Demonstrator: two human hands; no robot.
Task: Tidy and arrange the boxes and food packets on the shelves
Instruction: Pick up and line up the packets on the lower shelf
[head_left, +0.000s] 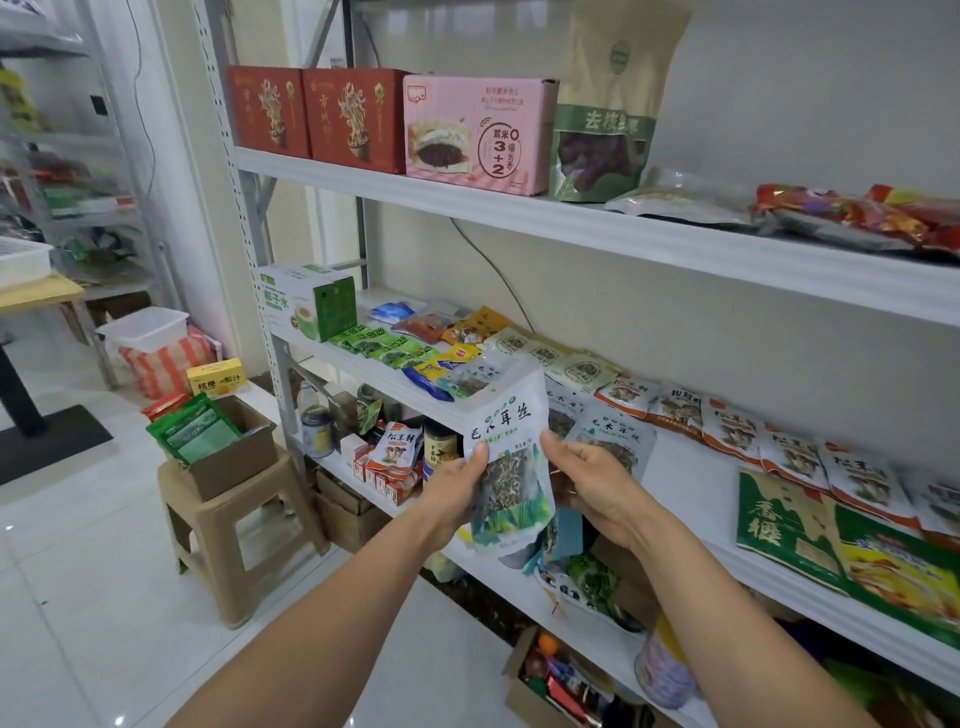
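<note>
Closest in, two bare forearms fill the bottom of the view, and between them is the white packet (511, 467) of dark dried strips, upright, label facing us. The left grip (457, 488) is clamped on its left edge, thumb on the front, fingers out of sight behind. The right grip (597, 483) pinches the right edge the same way, thumb tip on the front. The packet hangs just in front of the middle shelf (691, 483), its top overlapping the shelf's front lip and its bottom well below it.

On that shelf, right behind the right thumb, matching white packets (613, 441) lie flat and overlapping. Orange-trimmed mushroom packets (727, 431) run on to the right in a row. There's a strip of bare board between that row and the front lip. Further right, a big green bag (779, 519) lies flat and reaches right to the lip. At the left end a green-and-white carton (306, 301) stands at the corner, with small green sachets (384, 345) just beside it along the edge.

Up on the top shelf (519, 218), two red boxes (356, 122), a pink box (478, 135) and a tall green pouch (608, 130) stand side by side, fronts close to the edge.

Left of the rack, a stool (234, 535) carries a cardboard box (234, 457), with tiled floor (104, 597) open in front of it.
</note>
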